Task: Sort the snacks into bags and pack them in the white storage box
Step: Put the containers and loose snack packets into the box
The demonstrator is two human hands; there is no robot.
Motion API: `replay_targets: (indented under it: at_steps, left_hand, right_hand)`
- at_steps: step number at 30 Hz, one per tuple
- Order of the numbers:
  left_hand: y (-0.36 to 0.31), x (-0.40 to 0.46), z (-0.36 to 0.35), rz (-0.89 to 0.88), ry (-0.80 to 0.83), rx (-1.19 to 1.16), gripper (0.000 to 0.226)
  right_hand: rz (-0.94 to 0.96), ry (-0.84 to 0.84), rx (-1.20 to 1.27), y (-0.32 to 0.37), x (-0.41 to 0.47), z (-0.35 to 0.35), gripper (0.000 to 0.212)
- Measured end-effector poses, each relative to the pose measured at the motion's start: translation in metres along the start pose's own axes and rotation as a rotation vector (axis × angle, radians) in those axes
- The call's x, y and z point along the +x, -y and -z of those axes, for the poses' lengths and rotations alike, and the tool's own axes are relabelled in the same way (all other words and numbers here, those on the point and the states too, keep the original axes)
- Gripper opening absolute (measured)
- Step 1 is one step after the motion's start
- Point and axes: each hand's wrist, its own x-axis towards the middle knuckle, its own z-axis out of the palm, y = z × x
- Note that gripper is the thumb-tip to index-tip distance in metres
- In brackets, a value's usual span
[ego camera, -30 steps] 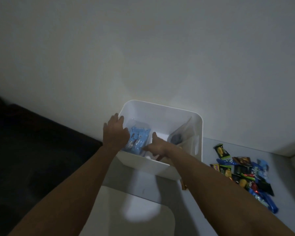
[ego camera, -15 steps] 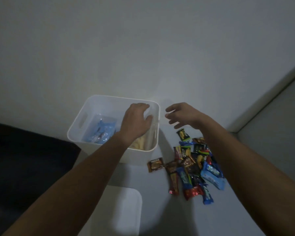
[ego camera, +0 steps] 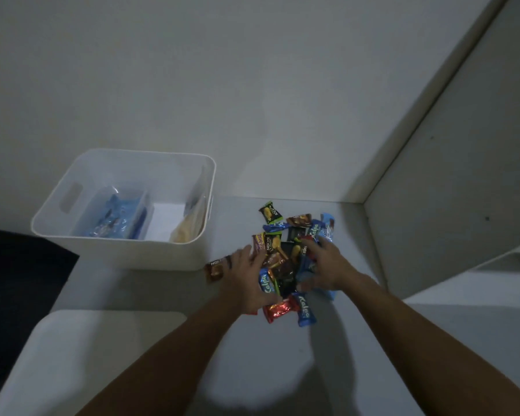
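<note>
Now the table [ego camera: 282,370] carries the white storage box [ego camera: 126,253], long axis left to right, mouth up, two filled bags inside. Just right, both hands, left [ego camera: 246,283] and right [ego camera: 327,268], press spread fingers onto the snack pile [ego camera: 285,265].

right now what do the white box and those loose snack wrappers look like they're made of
White storage box: looks like moulded plastic, matte and slightly translucent, with rounded corners and a cut-out handle. Loose snack wrappers: likely thin glossy printed film or foil; the red one glints and crinkles. The dim light leaves the exact film uncertain.
</note>
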Motion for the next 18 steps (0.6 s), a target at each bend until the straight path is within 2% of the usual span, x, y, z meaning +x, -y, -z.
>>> replay_targets:
  at_steps: [2,6,8,12,14,18]
  left_hand:
    - [0.009,-0.005,-0.022,0.072,0.021,0.019,0.129]
    - [0.023,-0.009,-0.054,0.192,0.113,0.075,0.145]
    - [0.023,-0.007,-0.068,0.2,0.154,0.05,0.147]
    - [0.013,0.0,-0.076,0.202,0.166,0.065,0.133]
    - [0.012,0.001,-0.08,0.218,0.161,0.063,0.123]
    - [0.01,-0.001,-0.087,0.229,0.027,0.118,0.078]
  right_hand:
    - [-0.004,0.039,-0.103,-0.014,-0.001,-0.02,0.122]
    - [0.012,0.108,-0.242,-0.024,-0.003,-0.043,0.138]
    - [0.054,0.098,-0.241,-0.029,0.002,-0.051,0.139]
    - [0.112,0.098,-0.297,-0.035,0.013,-0.061,0.123]
    - [0.133,0.036,-0.329,-0.037,0.016,-0.063,0.11]
    - [0.187,-0.127,-0.334,-0.043,0.016,-0.066,0.074]
